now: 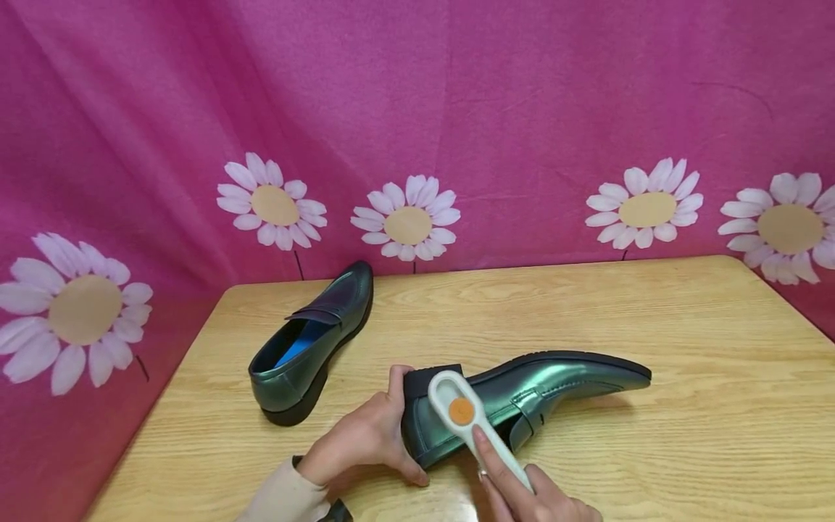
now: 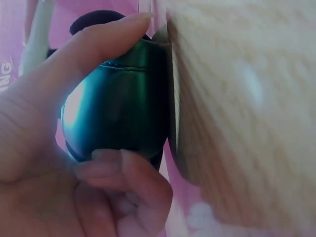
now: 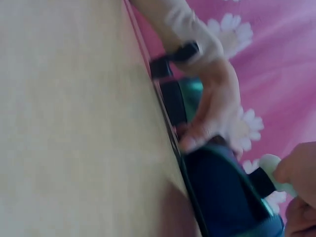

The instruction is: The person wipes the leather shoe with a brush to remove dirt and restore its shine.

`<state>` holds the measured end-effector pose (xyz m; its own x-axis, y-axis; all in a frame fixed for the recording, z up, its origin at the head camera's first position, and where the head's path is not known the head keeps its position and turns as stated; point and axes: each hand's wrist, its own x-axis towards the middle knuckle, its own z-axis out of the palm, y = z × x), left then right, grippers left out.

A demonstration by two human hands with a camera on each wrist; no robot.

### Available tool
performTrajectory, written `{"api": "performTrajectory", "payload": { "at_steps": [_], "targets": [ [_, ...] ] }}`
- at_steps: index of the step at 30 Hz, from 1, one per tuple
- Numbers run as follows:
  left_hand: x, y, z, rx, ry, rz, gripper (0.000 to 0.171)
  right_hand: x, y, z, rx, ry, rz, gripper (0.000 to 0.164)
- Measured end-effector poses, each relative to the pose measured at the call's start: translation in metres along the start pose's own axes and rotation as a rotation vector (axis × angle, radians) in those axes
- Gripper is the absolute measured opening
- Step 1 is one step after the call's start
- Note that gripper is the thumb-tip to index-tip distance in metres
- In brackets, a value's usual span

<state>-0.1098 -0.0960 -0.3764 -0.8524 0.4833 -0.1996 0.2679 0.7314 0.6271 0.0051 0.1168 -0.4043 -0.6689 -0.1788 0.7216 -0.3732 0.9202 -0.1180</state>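
Observation:
A dark green glossy loafer (image 1: 554, 384) lies on its side on the table, toe to the right and sole to the back. My left hand (image 1: 365, 435) grips its heel end, thumb on the near side; the left wrist view shows thumb and fingers around the heel (image 2: 123, 103). In my right hand (image 1: 522, 493) is a pale brush (image 1: 450, 391) with an orange disc on its head, index finger along the handle. The brush head lies over the shoe's side near the heel. Dark bristles (image 3: 261, 181) show against the shoe in the right wrist view.
The matching loafer (image 1: 313, 341) stands upright at the table's left, toe to the back, with a blue insole. Pink cloth (image 1: 522, 109) with printed daisies hangs behind and left of the wooden table (image 1: 717, 326).

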Motion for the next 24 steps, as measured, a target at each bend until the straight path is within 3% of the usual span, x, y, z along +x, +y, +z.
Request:
{"api": "performTrajectory", "payload": {
  "at_steps": [2, 5, 9, 12, 15, 21, 24],
  "targets": [
    [0.0, 0.001, -0.001, -0.003, -0.01, -0.014, 0.123, 0.002, 0.001, 0.0, -0.006, 0.033, 0.112, 0.049],
    [0.0, 0.002, -0.001, -0.005, -0.013, -0.017, 0.124, 0.004, 0.002, 0.0, 0.008, 0.013, 0.147, 0.051],
    [0.0, 0.0, -0.002, -0.006, 0.012, 0.016, 0.123, 0.004, -0.005, 0.007, 0.059, 0.001, 0.026, 0.048],
    [0.0, -0.002, -0.001, -0.035, 0.042, 0.08, 0.121, 0.003, -0.011, 0.014, 0.067, 0.057, -0.077, 0.043],
    [0.0, -0.004, 0.0, -0.056, 0.055, 0.117, 0.119, 0.001, -0.013, 0.016, 0.049, 0.089, -0.104, 0.042],
    [0.003, -0.002, 0.0, -0.012, 0.038, 0.049, 0.123, 0.005, -0.003, 0.003, 0.032, -0.035, 0.073, 0.049],
    [0.004, -0.002, 0.0, -0.001, 0.034, 0.033, 0.123, 0.006, 0.001, 0.003, 0.059, -0.015, 0.07, 0.049]
  ]
}}
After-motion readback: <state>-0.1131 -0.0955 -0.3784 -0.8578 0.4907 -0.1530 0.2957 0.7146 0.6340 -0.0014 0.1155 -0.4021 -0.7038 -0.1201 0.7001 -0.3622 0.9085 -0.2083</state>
